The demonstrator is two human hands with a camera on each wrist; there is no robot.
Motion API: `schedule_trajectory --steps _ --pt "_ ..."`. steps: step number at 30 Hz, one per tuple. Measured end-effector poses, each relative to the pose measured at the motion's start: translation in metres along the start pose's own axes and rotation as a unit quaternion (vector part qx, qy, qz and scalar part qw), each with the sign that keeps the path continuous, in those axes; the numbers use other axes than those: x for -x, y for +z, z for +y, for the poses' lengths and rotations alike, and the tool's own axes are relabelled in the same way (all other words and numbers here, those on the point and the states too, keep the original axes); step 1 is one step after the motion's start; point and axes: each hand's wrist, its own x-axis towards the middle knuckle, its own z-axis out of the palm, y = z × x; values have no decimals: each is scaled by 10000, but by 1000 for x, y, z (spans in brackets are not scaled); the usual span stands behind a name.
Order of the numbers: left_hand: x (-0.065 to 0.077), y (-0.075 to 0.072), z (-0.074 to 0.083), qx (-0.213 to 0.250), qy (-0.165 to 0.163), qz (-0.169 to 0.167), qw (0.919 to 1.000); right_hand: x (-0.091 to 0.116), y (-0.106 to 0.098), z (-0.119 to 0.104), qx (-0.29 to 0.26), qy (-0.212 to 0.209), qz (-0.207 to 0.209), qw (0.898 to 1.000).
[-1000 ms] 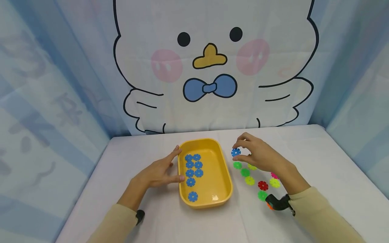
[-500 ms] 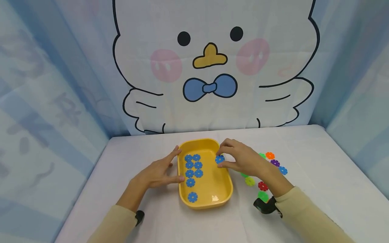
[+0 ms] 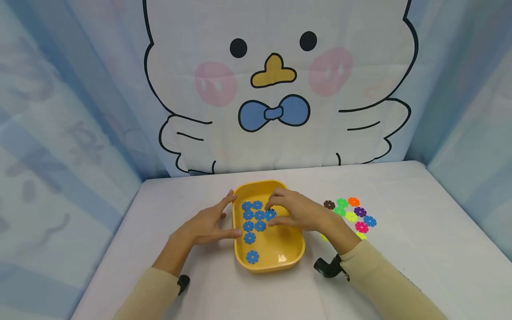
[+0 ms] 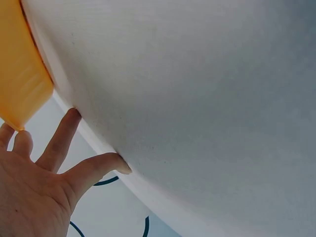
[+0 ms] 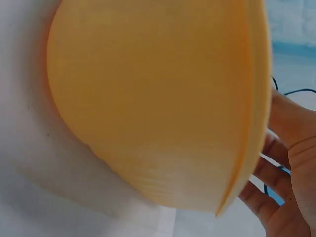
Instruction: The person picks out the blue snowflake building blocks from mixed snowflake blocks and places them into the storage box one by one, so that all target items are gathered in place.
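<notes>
In the head view, a yellow tray (image 3: 290, 255) holds several blue flower-shaped plastic discs (image 3: 249, 226) along its left side, most in two columns. One blue disc lies apart, nearer the front. My right hand (image 3: 302, 210) is over the tray, pinching a blue flower-shaped disc (image 3: 270, 214) between thumb and fingertips, just right of the columns. My left hand (image 3: 208, 226) has its fingers spread against the tray's left rim, the thumb tip at the edge. The left wrist view shows those fingers (image 4: 61, 138) fairly straight. In the right wrist view, the tray wall hides the fingertips and disc.
Right of the tray, several loose flower-shaped discs lie on the white table (image 3: 424, 213), among them a brown disc (image 3: 329, 205), an orange disc (image 3: 354, 202), a purple disc (image 3: 360, 212) and a pink disc (image 3: 362, 227). The right forearm covers part of that area.
My right hand has carried the blue disc leftward from the table, across the tray's right rim, to beside the other blue discs. My left hand has stayed at the left rim.
</notes>
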Motion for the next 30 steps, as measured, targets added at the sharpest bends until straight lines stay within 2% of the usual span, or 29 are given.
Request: schedule_trajectory --steps 4,11,15,22,30 --pt "-1 0 1 16 95 18 10000 -5 6 -4 77 58 -249 9996" --pt "3 0 -4 82 121 92 9999 -17 18 -10 456 -74 -712 9964" --pt "-1 2 -1 122 260 72 9996 -16 21 -11 484 130 -811 9954" --pt "0 3 1 248 148 28 9996 -22 38 -10 596 17 -861 9945" --pt "2 0 -2 170 74 72 9998 -29 44 -14 603 161 -921 9938"
